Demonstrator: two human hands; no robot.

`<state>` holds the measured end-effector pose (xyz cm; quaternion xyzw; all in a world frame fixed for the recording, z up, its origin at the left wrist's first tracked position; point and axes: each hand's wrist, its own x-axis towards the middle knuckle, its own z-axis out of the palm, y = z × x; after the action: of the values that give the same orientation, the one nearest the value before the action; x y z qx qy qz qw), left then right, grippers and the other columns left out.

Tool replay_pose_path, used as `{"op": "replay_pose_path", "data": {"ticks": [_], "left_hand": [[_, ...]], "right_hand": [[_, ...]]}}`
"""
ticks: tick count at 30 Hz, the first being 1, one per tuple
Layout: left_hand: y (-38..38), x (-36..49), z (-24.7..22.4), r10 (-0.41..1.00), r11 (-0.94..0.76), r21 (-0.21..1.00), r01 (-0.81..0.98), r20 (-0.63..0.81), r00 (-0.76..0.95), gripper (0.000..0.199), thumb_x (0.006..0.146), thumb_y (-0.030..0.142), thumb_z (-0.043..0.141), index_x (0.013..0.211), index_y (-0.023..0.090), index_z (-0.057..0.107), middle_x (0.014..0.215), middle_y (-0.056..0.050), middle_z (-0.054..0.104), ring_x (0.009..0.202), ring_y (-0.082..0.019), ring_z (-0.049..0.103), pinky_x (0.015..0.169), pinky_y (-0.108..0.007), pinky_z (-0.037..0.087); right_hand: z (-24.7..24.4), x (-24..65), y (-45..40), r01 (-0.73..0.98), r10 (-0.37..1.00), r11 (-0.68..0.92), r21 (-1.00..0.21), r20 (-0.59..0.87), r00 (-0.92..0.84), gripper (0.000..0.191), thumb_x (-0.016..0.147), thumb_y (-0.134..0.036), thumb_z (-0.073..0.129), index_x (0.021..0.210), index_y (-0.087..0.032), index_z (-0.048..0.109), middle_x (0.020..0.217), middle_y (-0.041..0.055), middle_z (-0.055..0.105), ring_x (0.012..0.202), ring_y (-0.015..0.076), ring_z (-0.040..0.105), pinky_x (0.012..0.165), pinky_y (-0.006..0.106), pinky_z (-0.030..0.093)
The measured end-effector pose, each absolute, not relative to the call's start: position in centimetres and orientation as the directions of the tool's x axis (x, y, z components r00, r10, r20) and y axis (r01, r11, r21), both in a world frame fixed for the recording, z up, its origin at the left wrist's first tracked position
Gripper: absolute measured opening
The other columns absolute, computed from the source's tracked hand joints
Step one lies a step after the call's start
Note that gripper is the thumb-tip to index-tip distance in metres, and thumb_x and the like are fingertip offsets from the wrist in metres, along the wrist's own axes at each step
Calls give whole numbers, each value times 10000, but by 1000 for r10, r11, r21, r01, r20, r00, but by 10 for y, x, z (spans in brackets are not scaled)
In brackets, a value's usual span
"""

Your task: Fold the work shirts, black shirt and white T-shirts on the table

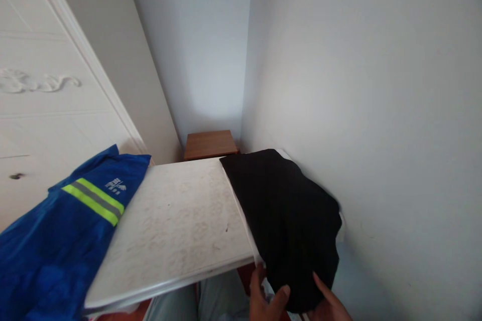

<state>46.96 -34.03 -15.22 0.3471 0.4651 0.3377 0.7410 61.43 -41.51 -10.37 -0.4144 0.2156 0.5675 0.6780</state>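
1. Black cloth, spread over the right end of the white surface, close beside the wall; near end apparently drooping past the near edge, toward the hands.
2. Left hand, at the near left corner of the cloth: forefinger and thumb apart; any clamping by hidden fingers impossible to tell.
3. Right hand, at the near right part of the cloth: one digit extended over the fabric, remainder largely out of sight; grip, clamped or merely resting, impossible to tell.
4. Probable slide toward the near side, from drooping weight or a hard pull on the near end, with little visible restraint at the far end.
5. Possible bunching or uneven layers, from black fabric moving separately from the white layer visible along the left margin.
6. Possible crumpling or rubbing of the wavy right margin, from lack of room beside the wall.
7. Possible soiling of the cloth, from dragging leftward over the brownish marks on the surface, if loose or damp.
8. Possible slip of the blue garment, draped over the left end, from a jolt to the surface.
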Motion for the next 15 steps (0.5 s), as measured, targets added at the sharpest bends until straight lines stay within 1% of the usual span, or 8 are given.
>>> {"op": "replay_pose_path", "data": {"ticks": [2, 5, 7, 8, 10, 12, 13, 15], "left_hand": [[-339, 478, -157, 811, 548, 815, -188, -463, 357, 979, 494, 499, 921, 1288, 109, 500, 1320, -237, 623, 1299, -369, 576, 1078, -359, 481], [-342, 494, -164, 841, 531, 810, -247, -470, 267, 1130, 463, 537, 927, 1361, 98, 400, 1338, -251, 596, 1305, -361, 572, 1075, -345, 485], [-345, 502, -171, 845, 531, 807, -259, -484, 226, 1236, 464, 553, 922, 1422, 70, 309, 1362, -274, 570, 1317, -360, 561, 1064, -346, 495], [-345, 505, -175, 843, 535, 807, -248, -494, 212, 1265, 458, 556, 922, 1432, 54, 289, 1370, -288, 559, 1324, -366, 554, 1060, -354, 500], [-344, 505, -184, 851, 523, 831, -189, -496, 170, 1234, 457, 553, 920, 1412, 45, 327, 1391, -300, 539, 1343, -381, 533, 1072, -373, 493], [-340, 499, -190, 877, 479, 870, -119, -468, 107, 1126, 488, 536, 912, 1369, 62, 395, 1413, -294, 525, 1359, -385, 517, 1096, -386, 475], [-336, 495, -192, 888, 458, 883, -103, -450, 93, 1068, 518, 519, 907, 1357, 78, 414, 1419, -285, 528, 1360, -378, 519, 1103, -391, 469], [-328, 486, -190, 904, 427, 895, -132, -415, 108, 972, 575, 492, 895, 1343, 109, 440, 1412, -261, 554, 1337, -359, 548, 1103, -398, 472]], "right_hand": [[-104, 624, -418, -940, 601, 67, -334, -739, 305, 230, 694, -238, 868, 910, -206, 797, 958, 45, 818, 933, 253, 775, 921, 386, 624], [-99, 640, -417, -928, 621, 137, -345, -701, 352, 257, 716, -299, 854, 957, -229, 803, 1044, 45, 807, 994, 258, 761, 983, 429, 597], [-98, 645, -416, -930, 620, 145, -339, -701, 353, 258, 728, -325, 844, 965, -231, 806, 1047, 46, 806, 997, 257, 760, 1021, 449, 575], [-98, 645, -415, -934, 620, 137, -331, -706, 342, 249, 729, -322, 844, 956, -227, 807, 1033, 47, 808, 984, 256, 763, 1025, 454, 572], [-103, 640, -415, -943, 630, 104, -317, -713, 309, 241, 717, -294, 853, 941, -217, 809, 1013, 51, 811, 961, 252, 769, 1013, 448, 580], [-109, 633, -416, -944, 648, 78, -321, -703, 293, 254, 692, -270, 869, 932, -212, 810, 1006, 53, 812, 950, 246, 771, 991, 421, 594], [-112, 631, -417, -939, 660, 77, -334, -689, 299, 266, 684, -267, 874, 936, -215, 810, 1016, 54, 810, 959, 242, 770, 991, 407, 595], [-117, 631, -420, -918, 685, 91, -386, -645, 340, 294, 682, -293, 871, 963, -233, 808, 1075, 54, 800, 1022, 246, 755, 1023, 405, 576]]}}
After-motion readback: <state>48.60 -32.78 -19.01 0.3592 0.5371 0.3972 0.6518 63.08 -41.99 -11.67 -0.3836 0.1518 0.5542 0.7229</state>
